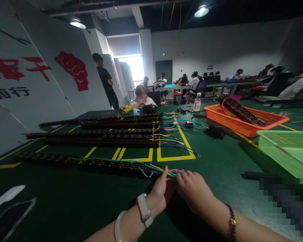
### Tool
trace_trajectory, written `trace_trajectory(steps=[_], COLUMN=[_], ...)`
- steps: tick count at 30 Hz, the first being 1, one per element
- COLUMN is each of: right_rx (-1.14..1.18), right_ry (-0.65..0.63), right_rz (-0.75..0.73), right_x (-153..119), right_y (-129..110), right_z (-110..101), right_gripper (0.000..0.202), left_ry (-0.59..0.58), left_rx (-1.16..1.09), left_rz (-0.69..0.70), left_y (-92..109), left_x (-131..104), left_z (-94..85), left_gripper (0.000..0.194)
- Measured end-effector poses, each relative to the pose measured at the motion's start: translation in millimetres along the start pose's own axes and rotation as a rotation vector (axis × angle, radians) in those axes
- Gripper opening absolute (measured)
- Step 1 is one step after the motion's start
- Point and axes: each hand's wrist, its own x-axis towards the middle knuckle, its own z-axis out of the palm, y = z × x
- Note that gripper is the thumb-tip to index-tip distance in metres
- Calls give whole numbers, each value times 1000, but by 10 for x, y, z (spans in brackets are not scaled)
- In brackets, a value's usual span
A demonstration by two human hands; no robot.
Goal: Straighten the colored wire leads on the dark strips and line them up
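My left hand (163, 188) is closed around a bundle of green, yellow and blue wires (170, 173), its thumb lying over them. Just to the right, my right hand (192, 185) has its fingers curled on the same wires near their ends, which are hidden in the grip. The wires run out of a long dark cable bundle (101, 164) that lies across the green table. A loose white cable tie (146, 173) sticks out from the bundle beside my left hand.
Several more dark bundles (103, 143) lie farther back, wire ends toward the right. An orange basket (244, 126) and a light green basket (285, 148) stand at the right. A plastic bottle (197, 102) stands behind. Across the table sits a person (143, 97).
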Motion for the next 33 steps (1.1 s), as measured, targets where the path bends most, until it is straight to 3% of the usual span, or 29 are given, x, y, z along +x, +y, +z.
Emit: trace_trajectory(steps=[8,15,18,24,33], right_rx=[32,48,125,251,53], right_ry=[80,161,125,67,-19], right_rz=[-82,-119,-76,-22,-33], right_x=[36,-25,-26,26,44], right_y=[77,7,40,191,137], right_z=[12,56,55,-36,-34], right_gripper=[27,17,16,21,13], left_ry=[60,1,-30,40,-2], left_rx=[-39,35,9,-41,-25], left_rz=[59,-41,-27,28,12], left_y=[-13,21,26,14,6], left_x=[13,-37,-37,-1,20], left_z=[26,27,31,38,10], left_gripper=[23,31,30,26,29])
